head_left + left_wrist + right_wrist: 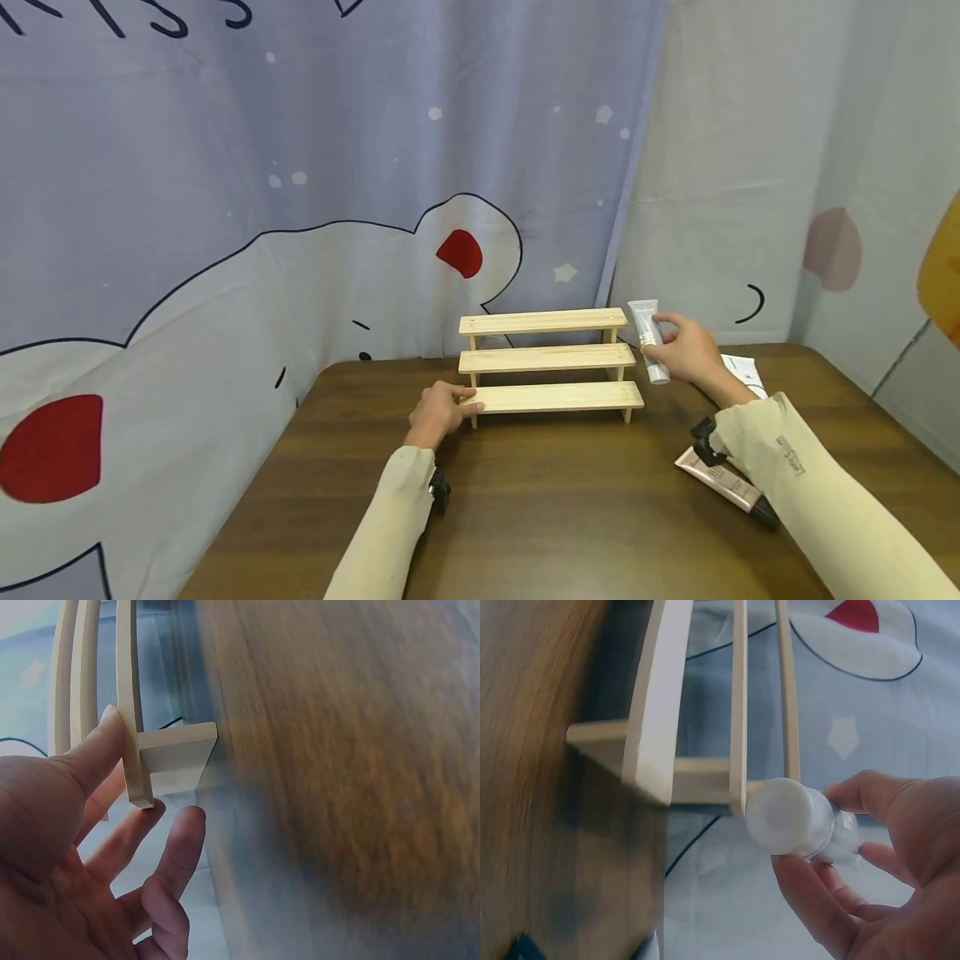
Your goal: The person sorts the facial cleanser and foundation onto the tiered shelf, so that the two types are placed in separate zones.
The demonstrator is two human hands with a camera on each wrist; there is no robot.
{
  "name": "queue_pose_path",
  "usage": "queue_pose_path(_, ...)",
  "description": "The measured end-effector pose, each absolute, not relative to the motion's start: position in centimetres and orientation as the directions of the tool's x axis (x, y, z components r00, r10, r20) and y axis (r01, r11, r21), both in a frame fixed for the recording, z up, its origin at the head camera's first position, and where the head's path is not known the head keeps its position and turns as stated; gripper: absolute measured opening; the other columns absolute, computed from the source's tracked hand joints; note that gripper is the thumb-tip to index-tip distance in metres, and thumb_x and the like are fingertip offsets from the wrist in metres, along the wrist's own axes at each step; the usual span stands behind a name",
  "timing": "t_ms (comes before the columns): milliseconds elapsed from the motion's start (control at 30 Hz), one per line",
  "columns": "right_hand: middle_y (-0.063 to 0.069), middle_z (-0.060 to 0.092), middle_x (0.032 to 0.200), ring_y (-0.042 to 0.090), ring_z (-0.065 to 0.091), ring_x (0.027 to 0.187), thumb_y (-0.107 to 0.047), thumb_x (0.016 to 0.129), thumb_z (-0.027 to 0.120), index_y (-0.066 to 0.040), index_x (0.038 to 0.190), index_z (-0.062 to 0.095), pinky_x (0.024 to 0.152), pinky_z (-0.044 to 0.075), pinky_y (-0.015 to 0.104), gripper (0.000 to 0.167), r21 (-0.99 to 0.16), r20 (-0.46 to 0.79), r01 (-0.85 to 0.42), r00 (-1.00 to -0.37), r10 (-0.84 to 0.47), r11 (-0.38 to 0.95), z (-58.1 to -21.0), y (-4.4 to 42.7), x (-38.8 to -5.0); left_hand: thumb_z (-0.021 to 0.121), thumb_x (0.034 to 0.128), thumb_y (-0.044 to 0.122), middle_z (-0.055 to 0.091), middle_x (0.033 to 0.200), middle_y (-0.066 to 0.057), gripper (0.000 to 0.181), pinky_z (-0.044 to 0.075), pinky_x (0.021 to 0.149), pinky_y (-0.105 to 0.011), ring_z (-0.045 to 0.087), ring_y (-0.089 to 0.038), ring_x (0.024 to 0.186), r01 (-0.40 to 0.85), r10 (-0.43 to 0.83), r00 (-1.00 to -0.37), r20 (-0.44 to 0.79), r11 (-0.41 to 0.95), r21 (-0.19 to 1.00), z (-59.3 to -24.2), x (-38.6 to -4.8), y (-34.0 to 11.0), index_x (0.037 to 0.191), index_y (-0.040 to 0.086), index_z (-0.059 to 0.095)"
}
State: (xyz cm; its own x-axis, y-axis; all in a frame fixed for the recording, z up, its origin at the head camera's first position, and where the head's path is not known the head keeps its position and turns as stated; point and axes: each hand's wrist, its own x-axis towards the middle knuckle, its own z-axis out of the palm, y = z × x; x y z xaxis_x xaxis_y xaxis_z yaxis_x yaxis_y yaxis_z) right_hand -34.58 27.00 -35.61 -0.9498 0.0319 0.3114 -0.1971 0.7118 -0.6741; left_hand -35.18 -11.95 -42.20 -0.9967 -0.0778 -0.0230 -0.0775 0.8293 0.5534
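A three-tier wooden display stand (551, 398) stands toward the back of the table. My left hand (438, 410) holds the left end of its lowest tier; in the left wrist view the thumb lies on the board (133, 761) and the other fingers are around its end. Beside the stand's right end, my right hand (684, 350) pinches a white squeeze tube (648, 337) between thumb and fingers. The tube is raised off the table, cap down and slightly tilted. Its round white cap (780, 816) faces the camera in the right wrist view, close to the upper tiers.
A pinkish tube with a black cap (720, 481) lies on the table (555, 517), partly behind my right forearm. Another white tube (744, 373) lies behind the right wrist, partly covered. A printed curtain (360, 167) hangs behind the table.
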Motion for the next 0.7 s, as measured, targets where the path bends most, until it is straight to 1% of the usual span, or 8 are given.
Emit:
queue_pose_path(167,0.033,0.065,0.106,0.023,0.067,0.071,-0.008,0.083,0.072,0.003,0.141,0.049,0.049,0.056,0.032,0.064,-0.703,0.338,-0.225,-0.94,0.039,0.674,-35.0,25.3,-34.6,0.075,0.0827,0.05,0.061,0.137,-0.01,0.041,0.033,0.052,-0.031,0.048,-0.02,0.065,-0.076,-0.078,-0.997,-0.018,0.845,0.53,-42.1,-35.2,-11.9,0.122,0.038,0.072)
queue_pose_path(267,0.032,0.064,0.108,0.024,0.066,0.072,-0.009,0.084,0.072,0.002,0.142,0.049,0.05,0.055,0.031,0.063,-0.707,0.338,-0.226,-0.941,0.039,0.67,-34.6,24.2,-34.5,0.076,0.0828,0.049,0.06,0.137,-0.009,0.04,0.036,0.055,-0.032,0.054,-0.021,0.074,-0.069,-0.071,-0.997,-0.015,0.852,0.52,-42.1,-35.0,-11.9,0.121,0.037,0.072)
queue_pose_path(367,0.033,0.062,0.11,0.027,0.067,0.072,-0.008,0.085,0.072,0.002,0.144,0.047,0.049,0.056,0.032,0.065,-0.724,0.336,-0.237,-0.941,0.03,0.648,-34.3,23.2,-34.5,0.076,0.0827,0.049,0.061,0.136,-0.009,0.041,0.039,0.058,-0.034,0.057,-0.022,0.08,-0.06,-0.065,-0.998,-0.008,0.86,0.507,-42.0,-34.9,-12.0,0.121,0.037,0.072)
queue_pose_path(433,0.032,0.063,0.11,0.029,0.068,0.073,-0.008,0.085,0.073,0.001,0.144,0.047,0.049,0.056,0.032,0.065,-0.724,0.347,-0.246,-0.937,0.032,0.644,-34.1,22.6,-34.6,0.076,0.0827,0.049,0.061,0.136,-0.009,0.041,0.04,0.06,-0.034,0.058,-0.022,0.084,-0.057,-0.063,-0.998,-0.006,0.861,0.505,-41.9,-34.9,-12.0,0.121,0.037,0.072)
queue_pose_path(600,0.03,0.064,0.107,0.031,0.067,0.075,-0.008,0.084,0.075,0.0,0.142,0.051,0.049,0.055,0.03,0.064,-0.709,0.392,-0.277,-0.919,0.037,0.648,-33.8,21.5,-35.0,0.075,0.0828,0.049,0.06,0.137,-0.009,0.041,0.042,0.062,-0.036,0.059,-0.022,0.087,-0.058,-0.062,-0.998,-0.009,0.861,0.506,-41.9,-35.0,-11.9,0.122,0.037,0.072)
queue_pose_path(700,0.028,0.065,0.105,0.031,0.066,0.077,-0.007,0.083,0.076,-0.001,0.141,0.052,0.052,0.055,0.029,0.063,-0.701,0.411,-0.292,-0.911,0.034,0.65,-33.8,20.9,-35.2,0.076,0.0828,0.049,0.061,0.137,-0.009,0.041,0.042,0.063,-0.036,0.059,-0.022,0.088,-0.056,-0.061,-0.998,-0.007,0.86,0.507,-41.9,-35.0,-11.8,0.121,0.037,0.072)
